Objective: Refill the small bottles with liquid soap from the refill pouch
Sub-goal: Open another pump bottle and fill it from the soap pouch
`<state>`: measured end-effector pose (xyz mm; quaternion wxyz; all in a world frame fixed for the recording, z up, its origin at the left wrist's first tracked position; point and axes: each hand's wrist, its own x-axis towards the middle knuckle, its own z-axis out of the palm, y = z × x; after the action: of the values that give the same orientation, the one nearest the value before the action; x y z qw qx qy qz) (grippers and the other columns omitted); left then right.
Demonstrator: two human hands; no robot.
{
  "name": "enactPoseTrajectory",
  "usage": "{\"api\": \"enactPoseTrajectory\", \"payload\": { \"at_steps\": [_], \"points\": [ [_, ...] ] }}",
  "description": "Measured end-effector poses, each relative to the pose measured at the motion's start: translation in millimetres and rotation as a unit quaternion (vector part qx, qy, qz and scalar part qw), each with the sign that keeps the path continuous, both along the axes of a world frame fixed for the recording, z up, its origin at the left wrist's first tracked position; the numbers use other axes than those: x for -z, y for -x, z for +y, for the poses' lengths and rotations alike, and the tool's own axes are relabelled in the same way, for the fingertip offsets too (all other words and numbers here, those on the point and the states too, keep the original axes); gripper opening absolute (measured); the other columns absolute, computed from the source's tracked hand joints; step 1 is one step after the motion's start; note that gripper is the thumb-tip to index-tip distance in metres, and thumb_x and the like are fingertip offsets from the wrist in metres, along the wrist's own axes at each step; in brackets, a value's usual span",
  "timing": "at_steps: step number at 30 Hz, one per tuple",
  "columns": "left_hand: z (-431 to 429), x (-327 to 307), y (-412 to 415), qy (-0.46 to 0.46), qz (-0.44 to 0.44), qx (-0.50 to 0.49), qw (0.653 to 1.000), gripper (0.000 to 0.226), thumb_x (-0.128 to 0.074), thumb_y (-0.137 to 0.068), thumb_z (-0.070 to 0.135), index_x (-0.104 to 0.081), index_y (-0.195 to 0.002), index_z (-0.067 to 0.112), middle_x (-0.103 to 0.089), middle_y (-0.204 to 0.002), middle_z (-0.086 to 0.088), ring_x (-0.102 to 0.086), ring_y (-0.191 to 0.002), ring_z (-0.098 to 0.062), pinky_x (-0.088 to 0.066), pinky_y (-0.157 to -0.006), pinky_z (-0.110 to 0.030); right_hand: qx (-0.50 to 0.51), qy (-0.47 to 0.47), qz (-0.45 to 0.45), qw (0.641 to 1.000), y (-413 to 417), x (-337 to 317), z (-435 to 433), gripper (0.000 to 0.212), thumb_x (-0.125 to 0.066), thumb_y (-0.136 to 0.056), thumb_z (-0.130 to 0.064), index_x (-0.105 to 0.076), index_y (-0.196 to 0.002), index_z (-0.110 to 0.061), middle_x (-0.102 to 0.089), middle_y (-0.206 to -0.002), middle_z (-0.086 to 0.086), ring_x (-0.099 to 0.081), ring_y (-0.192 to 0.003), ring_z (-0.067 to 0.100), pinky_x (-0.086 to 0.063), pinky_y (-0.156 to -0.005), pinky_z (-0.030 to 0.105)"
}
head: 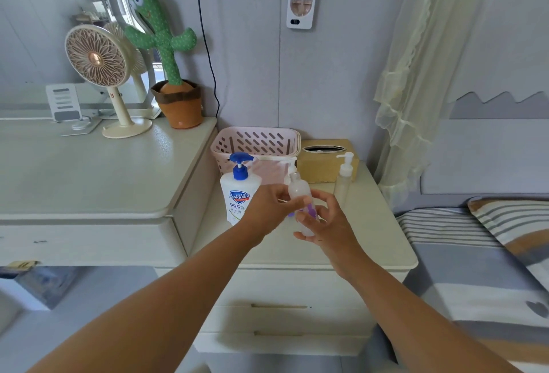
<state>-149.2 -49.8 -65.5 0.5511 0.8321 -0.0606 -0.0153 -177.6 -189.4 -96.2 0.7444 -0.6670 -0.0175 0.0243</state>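
Note:
A small clear pump bottle (300, 191) with a purple label stands over the nightstand (371, 242), held between both hands. My left hand (267, 209) pinches it from the left side. My right hand (323, 221) curls around its lower body from the right. Just left of it stands a large white soap bottle (234, 197) with a blue pump. A second small clear pump bottle (343, 179) stands to the right, untouched. No refill pouch is visible.
A pink slotted basket (258, 142) and a tan tissue box (323, 161) sit at the back of the nightstand. A higher white desk (89, 176) on the left carries a fan (98, 63) and a cactus toy (166, 45). A bed (481, 253) lies right.

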Motion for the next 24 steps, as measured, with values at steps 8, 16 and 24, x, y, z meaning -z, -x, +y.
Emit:
{"api": "enactPoseTrajectory", "payload": {
  "at_steps": [8, 16, 24],
  "points": [
    [12.3, 21.7, -0.2, -0.049, -0.042, -0.106, 0.992, 0.036, -0.074, -0.079, 0.04, -0.067, -0.102, 0.014, -0.07, -0.086, 0.004, -0.065, -0.078, -0.013, -0.056, -0.071, -0.025, 0.011, 0.191, -0.008, 0.981, -10.4, 27.9, -8.0, 0.045, -0.071, -0.083, -0.018, -0.051, -0.124, -0.021, -0.06, -0.118, -0.005, -0.061, -0.105, 0.015, -0.055, -0.088, 0.038],
    [19.7, 46.1, -0.2, -0.103, -0.036, -0.137, 0.985, 0.034, -0.075, -0.08, 0.035, -0.061, -0.103, 0.014, -0.064, -0.089, 0.005, -0.058, -0.076, -0.006, -0.04, -0.06, -0.008, 0.013, 0.391, -0.048, 0.919, -19.2, 55.2, -21.0, 0.036, -0.062, -0.088, -0.013, -0.054, -0.123, -0.014, -0.058, -0.12, -0.002, -0.057, -0.095, 0.009, -0.037, -0.072, 0.006],
    [19.4, 62.6, -7.5, -0.12, -0.046, -0.131, 0.983, 0.038, -0.076, -0.078, 0.034, -0.062, -0.106, 0.013, -0.066, -0.093, 0.003, -0.061, -0.083, -0.01, -0.044, -0.069, -0.016, -0.036, 0.52, -0.099, 0.848, -52.0, 65.4, -6.3, 0.042, -0.055, -0.092, -0.009, -0.048, -0.133, -0.018, -0.049, -0.133, 0.001, -0.053, -0.114, 0.021, -0.044, -0.098, 0.034]
  ]
}}
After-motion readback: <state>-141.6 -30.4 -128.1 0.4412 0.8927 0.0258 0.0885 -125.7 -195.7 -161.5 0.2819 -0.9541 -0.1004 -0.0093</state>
